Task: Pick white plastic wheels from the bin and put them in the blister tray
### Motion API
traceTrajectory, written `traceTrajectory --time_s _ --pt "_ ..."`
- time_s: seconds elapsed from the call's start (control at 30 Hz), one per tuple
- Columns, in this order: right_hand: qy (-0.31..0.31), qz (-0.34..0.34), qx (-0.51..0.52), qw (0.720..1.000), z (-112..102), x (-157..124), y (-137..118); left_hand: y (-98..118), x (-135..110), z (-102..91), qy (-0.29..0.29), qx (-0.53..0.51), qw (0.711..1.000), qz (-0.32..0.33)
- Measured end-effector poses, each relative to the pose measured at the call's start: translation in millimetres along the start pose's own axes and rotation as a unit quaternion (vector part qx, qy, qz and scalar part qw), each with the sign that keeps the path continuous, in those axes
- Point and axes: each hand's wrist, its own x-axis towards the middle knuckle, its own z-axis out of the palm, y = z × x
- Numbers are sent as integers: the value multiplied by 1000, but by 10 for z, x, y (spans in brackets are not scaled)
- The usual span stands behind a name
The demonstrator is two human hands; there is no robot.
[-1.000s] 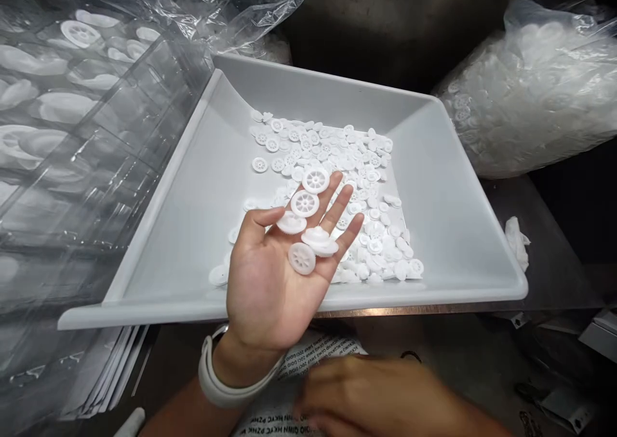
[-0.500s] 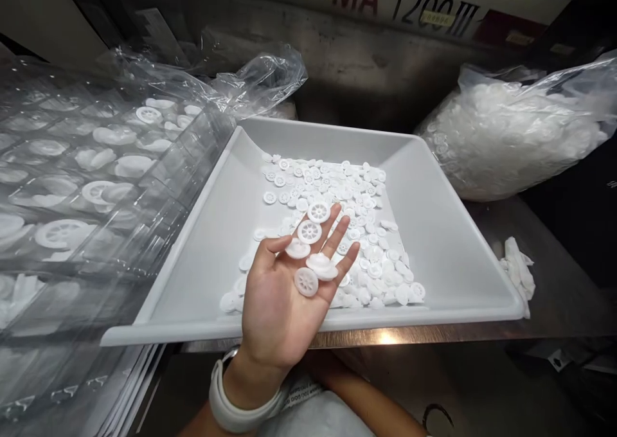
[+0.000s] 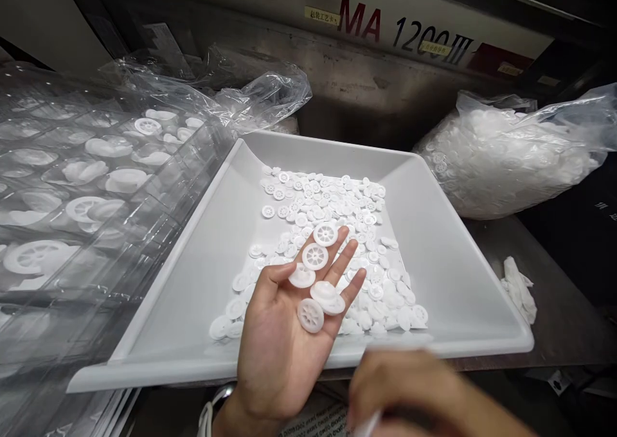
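My left hand is palm up over the near side of a light grey tray, its fingers spread. Several small white plastic wheels rest on its palm and fingers; some show spokes, and one shows a raised hub. Many more loose white wheels are spread over the tray floor behind and beside the hand. Low in the view, my right hand is bent and smeared by motion. A bit of something white shows by its fingertips, too blurred to name.
Clear plastic compartment trays with white parts stand at left. Crumpled clear film lies behind them. A bulging clear bag of white parts sits at right, above a crumpled white item. A machine panel spans the back.
My right hand has come up into view from below. The view has tilted up somewhat, so things appear lower. My left hand still carries the wheels on its palm.
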Motion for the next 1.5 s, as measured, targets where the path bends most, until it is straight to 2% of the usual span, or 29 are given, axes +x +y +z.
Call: traceTrajectory --time_s 0.1,0.17,0.27,0.37,0.47,0.6,0.87,1.07,1.17,1.37,1.5 --pt "134 20 19 991 -299 133 -30 -8 22 -22 -4 -9 1000 -10" --pt "162 30 17 986 -446 308 -9 -16 38 -38 -6 -24 1000 -14" --pt "160 55 0 986 -531 558 80 -21 60 -41 5 -47 999 -4" --pt "180 48 -12 982 -525 668 201 -16 83 -19 35 -58 998 -5" --pt "194 29 -7 980 -526 664 306 -16 101 2 72 -53 996 -14" --pt "185 33 17 982 -560 636 370 -32 110 14 89 -29 996 -14" --pt "171 25 33 984 -585 583 324 -34 142 16 113 -17 993 -19" --pt "181 4 -5 983 -572 531 313 -59 149 -7 124 -34 992 -14" --pt "183 -17 -48 982 -563 527 328 -57 135 -41 96 -45 994 -31" --pt "166 -59 -115 978 -541 503 342 -20 154 -95 -17 -84 993 -80" --pt "150 -61 -135 978 -499 492 324 -17 149 -151 -77 -100 986 -110"
